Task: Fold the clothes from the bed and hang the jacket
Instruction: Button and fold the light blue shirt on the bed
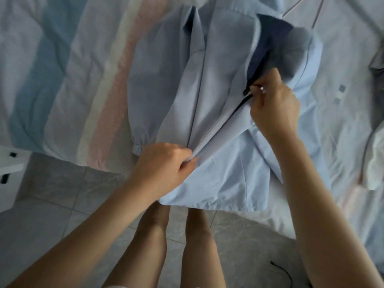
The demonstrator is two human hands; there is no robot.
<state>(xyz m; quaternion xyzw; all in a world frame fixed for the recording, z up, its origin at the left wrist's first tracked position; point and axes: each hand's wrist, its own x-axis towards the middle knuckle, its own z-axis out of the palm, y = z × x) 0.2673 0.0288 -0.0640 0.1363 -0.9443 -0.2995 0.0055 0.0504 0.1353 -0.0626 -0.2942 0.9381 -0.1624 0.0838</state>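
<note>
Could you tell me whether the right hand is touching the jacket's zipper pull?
Touching. The head view shows the right hand pinching the dark zipper pull of the jacket, with no gap visible between them.

jacket (224, 179): light blue, navy lining, front up on the bed (62, 80), hem over the edge toward me
zipper (209, 135): white, closed from hem to about halfway, open above
hold: my left hand (164, 167) pinches the hem end, my right hand (274, 104) pinches the slider (247, 92)
other clothes: white piece (374, 163), crumpled, far right
</note>
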